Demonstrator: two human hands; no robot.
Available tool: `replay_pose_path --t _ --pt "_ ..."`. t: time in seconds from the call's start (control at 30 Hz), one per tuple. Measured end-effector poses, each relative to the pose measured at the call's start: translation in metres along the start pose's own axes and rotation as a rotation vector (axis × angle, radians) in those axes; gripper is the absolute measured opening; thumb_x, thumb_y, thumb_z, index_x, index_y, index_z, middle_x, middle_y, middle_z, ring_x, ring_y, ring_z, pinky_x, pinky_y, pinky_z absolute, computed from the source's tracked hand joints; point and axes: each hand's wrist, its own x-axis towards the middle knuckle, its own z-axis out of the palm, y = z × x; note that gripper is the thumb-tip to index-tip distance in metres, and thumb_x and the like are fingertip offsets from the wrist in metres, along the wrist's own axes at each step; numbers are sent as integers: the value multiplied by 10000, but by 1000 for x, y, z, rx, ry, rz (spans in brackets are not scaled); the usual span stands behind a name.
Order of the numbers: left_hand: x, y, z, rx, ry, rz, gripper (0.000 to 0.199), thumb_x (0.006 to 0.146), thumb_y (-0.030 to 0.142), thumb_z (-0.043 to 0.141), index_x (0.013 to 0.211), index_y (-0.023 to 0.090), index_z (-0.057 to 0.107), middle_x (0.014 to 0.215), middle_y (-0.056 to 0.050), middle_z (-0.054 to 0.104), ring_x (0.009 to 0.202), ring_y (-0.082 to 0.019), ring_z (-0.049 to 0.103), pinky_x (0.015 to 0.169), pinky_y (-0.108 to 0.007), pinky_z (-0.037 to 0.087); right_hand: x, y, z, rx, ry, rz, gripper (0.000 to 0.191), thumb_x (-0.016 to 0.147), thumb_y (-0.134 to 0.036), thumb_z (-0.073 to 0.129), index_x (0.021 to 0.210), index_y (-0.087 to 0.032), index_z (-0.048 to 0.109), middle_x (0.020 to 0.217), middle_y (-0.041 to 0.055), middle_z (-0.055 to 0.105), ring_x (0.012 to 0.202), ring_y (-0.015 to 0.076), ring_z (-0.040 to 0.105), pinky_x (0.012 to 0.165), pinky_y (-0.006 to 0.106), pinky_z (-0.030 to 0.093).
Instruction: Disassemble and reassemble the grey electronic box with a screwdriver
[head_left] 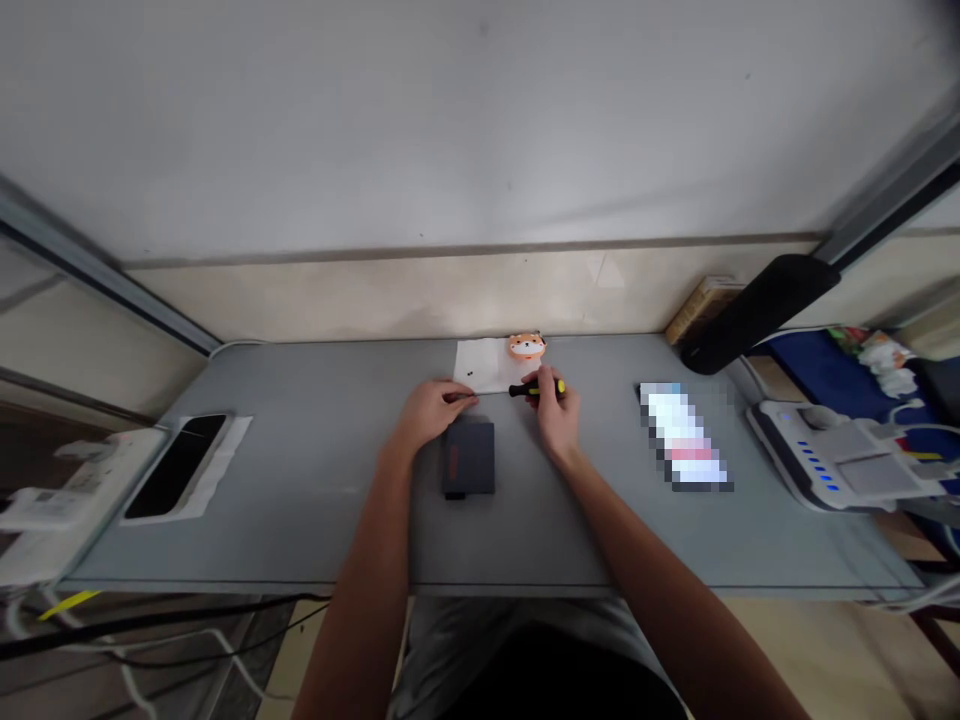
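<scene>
Holding a screwdriver [531, 388] roughly level by the paper [487, 360], mid-surface [315, 460]: right grip [556, 425] clamped on the handle, black end pointing left, shaft not made out. Left grip [426, 415]: fingertips close together at the paper's near edge; cannot tell if anything is pinched. Step in hand, by my judgement: readying the tool. Next move would call for lining up its tip, left fingers steady. On the paper: dark bits [470, 374] left, orange animal face [527, 347] far right. Dark box [474, 458] nearer. Outward: black phone [178, 465] left, blurred screen [686, 437] right, power strip [814, 455] farther right.
</scene>
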Motion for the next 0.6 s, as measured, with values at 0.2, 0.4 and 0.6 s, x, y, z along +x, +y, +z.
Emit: replay_pose_path --t 0.2,0.4,0.6 --pt "0 4 0 30 71 -13 204 924 329 645 952 224 818 864 -44 750 767 -183 651 733 -293 479 1 2 -4 21 39 -26 659 787 -843 507 697 -207 657 659 9 608 610 142 547 582 268 460" --pt "7 10 2 73 148 -52 172 923 302 670 985 235 816 852 -33 699 734 -170 605 699 -281 447 5 3 -6 21 26 -6 644 786 -834 494 742 -208 639 710 8 613 645 140 555 587 257 430" --pt "10 11 7 89 193 -113 124 918 261 697 956 246 815 873 -47 691 780 -190 631 702 -286 446 7 2 -9 -40 -68 -34 606 804 -800 508 831 -215 664 629 -22 571 590 140 515 586 270 426"
